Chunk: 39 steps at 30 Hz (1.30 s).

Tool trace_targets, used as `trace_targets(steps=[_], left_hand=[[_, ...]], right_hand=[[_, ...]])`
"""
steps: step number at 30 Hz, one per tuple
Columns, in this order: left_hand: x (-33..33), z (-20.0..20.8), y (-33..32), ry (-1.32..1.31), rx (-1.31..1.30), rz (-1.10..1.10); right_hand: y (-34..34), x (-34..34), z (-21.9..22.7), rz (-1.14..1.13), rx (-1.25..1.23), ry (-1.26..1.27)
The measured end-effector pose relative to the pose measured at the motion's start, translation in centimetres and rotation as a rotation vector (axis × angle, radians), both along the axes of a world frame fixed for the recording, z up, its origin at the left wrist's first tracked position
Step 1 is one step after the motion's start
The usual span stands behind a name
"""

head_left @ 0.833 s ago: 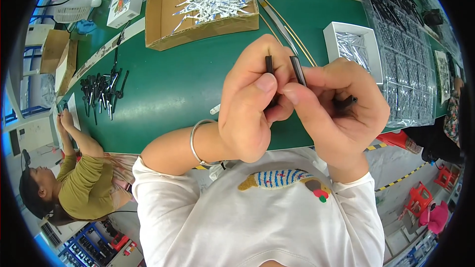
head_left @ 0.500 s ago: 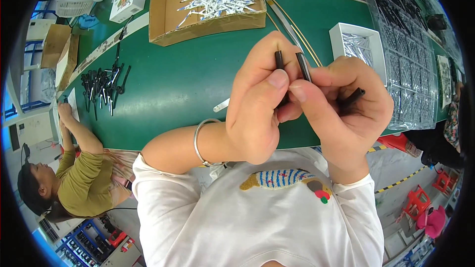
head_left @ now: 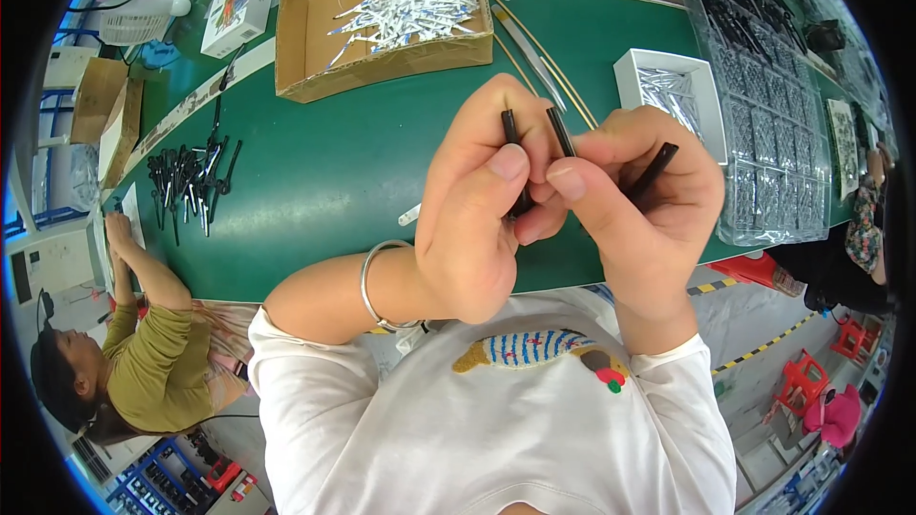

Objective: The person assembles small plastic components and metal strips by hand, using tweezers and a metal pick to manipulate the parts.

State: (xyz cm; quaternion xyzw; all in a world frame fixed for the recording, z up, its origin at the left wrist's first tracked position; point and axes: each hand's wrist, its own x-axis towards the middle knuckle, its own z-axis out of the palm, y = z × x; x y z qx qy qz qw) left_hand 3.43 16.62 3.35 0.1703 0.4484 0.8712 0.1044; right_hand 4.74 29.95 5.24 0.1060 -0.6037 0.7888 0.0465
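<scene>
Compared with half a second ago in the head view, the loose black stick (head_left: 654, 170) in the right hand (head_left: 649, 200) has swung from roughly two o'clock toward one o'clock, and more of its length shows; the whole scene sits slightly further toward nine o'clock. Each grip is a close pinch. Thumb and forefinger of the left hand (head_left: 474, 219) press on a slim black tube (head_left: 510, 126), its end pointing to about twelve o'clock. Dark material also shows below that thumb; whether it is the same piece I cannot tell. Just beside it, the right thumb and forefinger pinch a black rod (head_left: 560, 131) leaning toward eleven o'clock, while the loose stick lies in the same hand's curled fingers. All three are held near the close edge of the green worktop (head_left: 315, 162). Taking the hands as the dial's centre, a cardboard box (head_left: 420, 64) of white strips (head_left: 420, 0) stands between ten and eleven o'clock, a pile of black parts (head_left: 191, 181) at nine, a white box (head_left: 630, 76) of silvery pieces (head_left: 668, 91) near two, clear trays (head_left: 763, 234) around three, and a seated co-worker (head_left: 157, 362) at eight
</scene>
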Motion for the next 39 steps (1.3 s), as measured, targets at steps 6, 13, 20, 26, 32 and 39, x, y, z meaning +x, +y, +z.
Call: trace_targets(steps=[6,13,20,26,32,39], left_hand=[[0.2,0.1,0.1,0.008,-0.015,0.023],[0.2,-0.1,0.0,0.008,-0.020,0.029],[0.4,0.3,0.1,-0.028,0.012,0.033],[0.7,0.5,-0.1,-0.062,0.024,0.003],[0.3,0.4,0.0,-0.122,0.065,-0.073],[-1.1,-0.3,0.5,-0.206,-0.173,-0.143]], right_hand=[[-0.5,0.1,-1.0,-0.054,-0.068,0.121],[-0.5,0.1,-1.2,-0.076,-0.015,0.170],[-0.5,0.0,-1.4,-0.086,-0.012,0.168],[-0.7,0.2,-1.4,-0.079,-0.029,0.152],[0.4,0.5,-1.1,-0.080,-0.154,0.068],[10.1,3.6,-4.3,-0.204,0.205,-0.113]])
